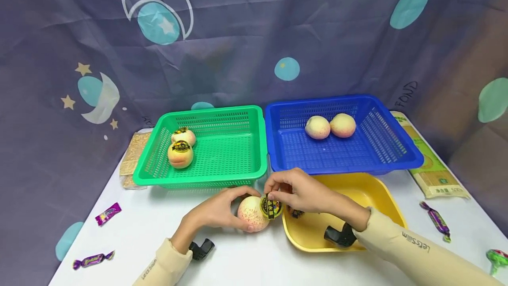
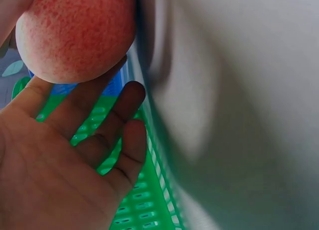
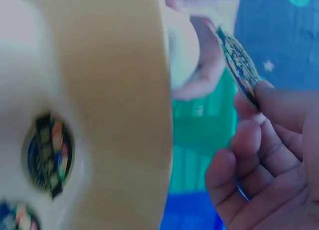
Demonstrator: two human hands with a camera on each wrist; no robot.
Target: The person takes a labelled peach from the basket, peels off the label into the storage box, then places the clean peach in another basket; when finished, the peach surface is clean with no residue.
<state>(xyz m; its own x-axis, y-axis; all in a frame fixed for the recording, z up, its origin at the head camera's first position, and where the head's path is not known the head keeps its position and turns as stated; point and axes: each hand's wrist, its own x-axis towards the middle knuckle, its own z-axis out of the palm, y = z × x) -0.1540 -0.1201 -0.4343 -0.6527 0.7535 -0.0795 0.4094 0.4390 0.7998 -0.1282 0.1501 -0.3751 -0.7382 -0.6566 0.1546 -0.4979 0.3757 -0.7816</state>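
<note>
Right now your left hand [image 1: 216, 213] cups the peach [image 1: 252, 214] on the counter [image 1: 246, 264] just left of the yellow tray [image 1: 381, 197], while your right hand [image 1: 303, 193] pinches its round sticker [image 1: 270, 206].

On my right sleeve [image 1: 412, 250] I can read "LetsSlim", printed along the forearm and upside down from my view. My left sleeve [image 1: 158, 268] carries the same wording, too small to read surely. Behind the blue basket [image 1: 412, 162], the curtain [image 1: 406, 89] shows faint letters "FOND". The round sticker [image 1: 271, 206] print is unreadable.
</note>
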